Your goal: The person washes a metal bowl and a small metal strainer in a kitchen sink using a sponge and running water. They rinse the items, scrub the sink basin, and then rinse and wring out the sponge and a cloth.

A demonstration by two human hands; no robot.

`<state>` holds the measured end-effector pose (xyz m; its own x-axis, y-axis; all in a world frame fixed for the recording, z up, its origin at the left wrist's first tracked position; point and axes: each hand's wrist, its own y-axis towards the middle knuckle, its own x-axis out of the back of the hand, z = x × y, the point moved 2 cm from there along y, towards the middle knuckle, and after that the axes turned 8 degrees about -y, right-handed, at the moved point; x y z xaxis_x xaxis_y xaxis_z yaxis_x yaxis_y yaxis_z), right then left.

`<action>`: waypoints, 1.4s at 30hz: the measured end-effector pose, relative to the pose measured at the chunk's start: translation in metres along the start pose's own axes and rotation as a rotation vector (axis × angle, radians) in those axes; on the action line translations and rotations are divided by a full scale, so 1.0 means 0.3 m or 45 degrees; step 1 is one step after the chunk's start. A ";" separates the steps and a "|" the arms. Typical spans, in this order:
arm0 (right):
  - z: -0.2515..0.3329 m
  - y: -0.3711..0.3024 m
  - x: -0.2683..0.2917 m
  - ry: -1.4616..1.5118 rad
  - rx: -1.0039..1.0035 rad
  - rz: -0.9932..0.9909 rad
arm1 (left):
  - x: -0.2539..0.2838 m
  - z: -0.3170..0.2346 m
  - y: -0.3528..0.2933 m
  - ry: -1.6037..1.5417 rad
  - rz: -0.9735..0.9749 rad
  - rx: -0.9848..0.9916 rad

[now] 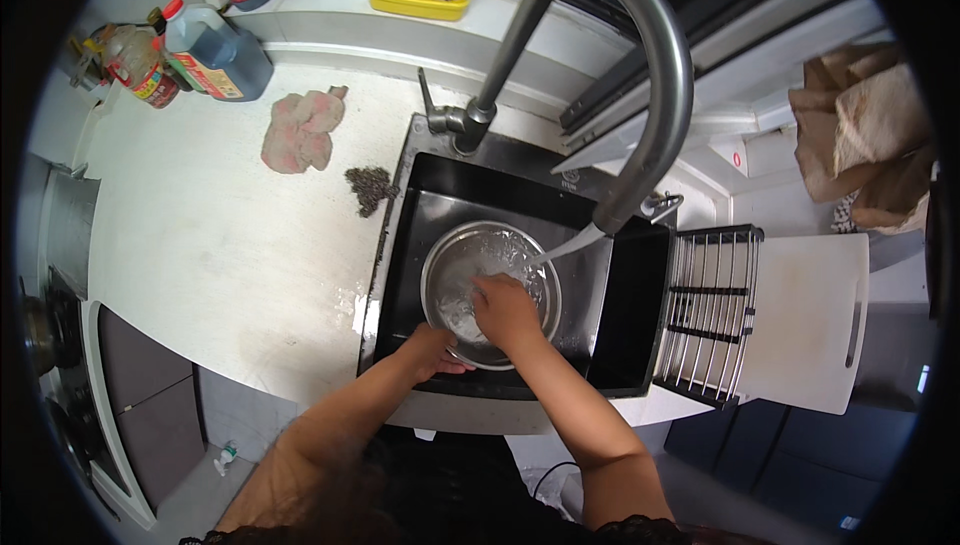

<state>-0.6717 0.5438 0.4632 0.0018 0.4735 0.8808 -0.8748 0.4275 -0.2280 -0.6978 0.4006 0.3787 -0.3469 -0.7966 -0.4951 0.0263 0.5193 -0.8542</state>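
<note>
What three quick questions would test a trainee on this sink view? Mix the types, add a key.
1. Which hand is over the middle of the metal bowl?
A) left
B) right
C) neither

2. True or false: water is running from the faucet.

3. Where on the bowl is the left hand?

Key:
1. B, the right hand.
2. True.
3. At the near-left part of its rim.

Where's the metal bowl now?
In the head view, the bowl is in the black sink, left of the metal rack, with the left hand at its rim.
</note>
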 end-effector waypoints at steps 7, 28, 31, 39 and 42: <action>0.441 0.508 -0.013 -0.623 0.501 -0.578 | 0.043 -0.021 -0.056 0.036 0.069 -0.103; -0.286 -0.069 -0.237 -0.204 0.034 0.116 | -0.053 -0.048 -0.093 0.256 -0.018 -0.080; -0.399 -0.094 -0.107 0.068 0.078 -0.109 | -0.036 -0.033 -0.055 0.213 -0.136 -0.086; -0.929 -0.367 0.197 -0.455 -0.303 0.356 | -0.074 -0.016 0.013 0.240 -0.146 -0.104; -1.056 -0.479 0.134 -0.636 -0.364 0.831 | -0.094 -0.029 0.017 0.225 -0.113 -0.108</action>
<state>-0.3923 0.7454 0.4000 -0.7292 0.3264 0.6015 -0.4716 0.3972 -0.7873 -0.6959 0.4285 0.3898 -0.5038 -0.7774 -0.3766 -0.0879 0.4798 -0.8730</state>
